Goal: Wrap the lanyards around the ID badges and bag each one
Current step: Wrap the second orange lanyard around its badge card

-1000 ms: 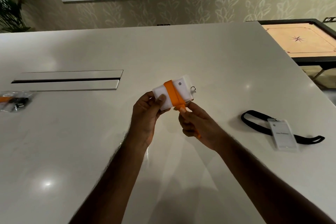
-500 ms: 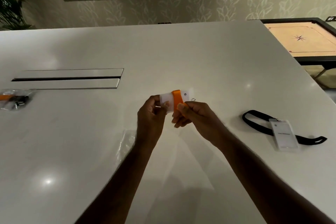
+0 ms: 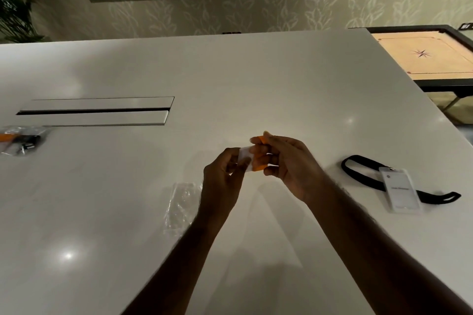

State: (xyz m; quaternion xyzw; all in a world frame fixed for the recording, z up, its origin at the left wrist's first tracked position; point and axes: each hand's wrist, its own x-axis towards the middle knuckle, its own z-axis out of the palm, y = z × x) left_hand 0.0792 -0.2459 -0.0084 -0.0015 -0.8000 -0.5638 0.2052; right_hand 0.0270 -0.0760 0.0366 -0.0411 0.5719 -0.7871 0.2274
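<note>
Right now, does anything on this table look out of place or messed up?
Nothing stands out. Both hands, left hand and right hand, hold the badge with orange lanyard; an empty clear bag lies flat, and the black-lanyard badge waits unwrapped.

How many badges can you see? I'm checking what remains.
2 clearly: one held in both hands, one lying right with a black lanyard. The bag far left may hide more.

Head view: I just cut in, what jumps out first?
Both hands meet over the middle of the white table, the left hand and right hand gripping a white badge bound with an orange lanyard. A badge on a black lanyard lies unwrapped at right; an empty clear bag lies near the left forearm.
</note>
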